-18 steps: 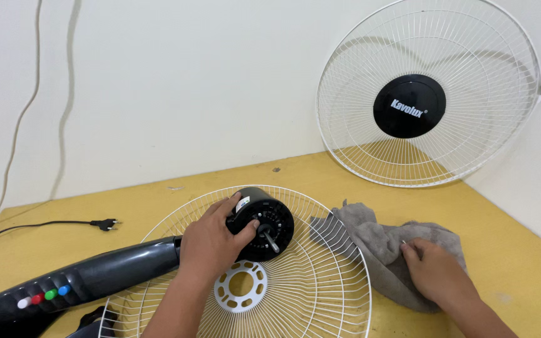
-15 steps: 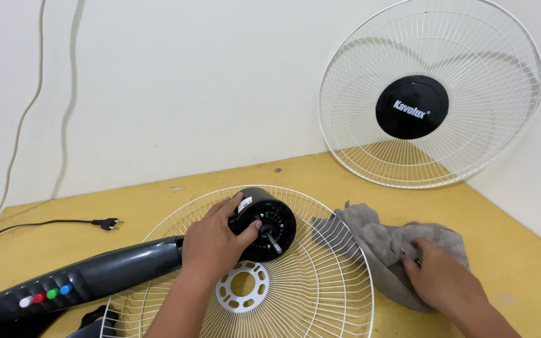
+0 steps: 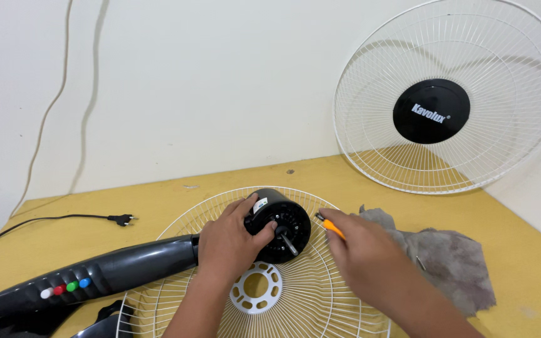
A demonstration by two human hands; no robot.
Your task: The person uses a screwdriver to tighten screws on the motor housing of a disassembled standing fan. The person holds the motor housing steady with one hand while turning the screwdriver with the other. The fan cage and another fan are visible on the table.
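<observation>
Yellow table (image 3: 158, 194), fan stripped down.
Left hand (image 3: 230, 241) clasps motor (image 3: 280, 224); right hand (image 3: 364, 250), at three o'clock, pinches screwdriver (image 3: 331, 227); seating the tip needs care.

black motor housing (image 3: 278, 224) under left hand (image 3: 228, 243) | orange-handled tool (image 3: 332, 228) in right hand (image 3: 365, 252) | white wire guard (image 3: 295, 300) beneath both hands | grey mottled cloth (image 3: 452, 260) right of right hand | black stand (image 3: 95, 275), white, red, green, blue buttons, left of left hand | yellow table (image 3: 158, 194)
</observation>
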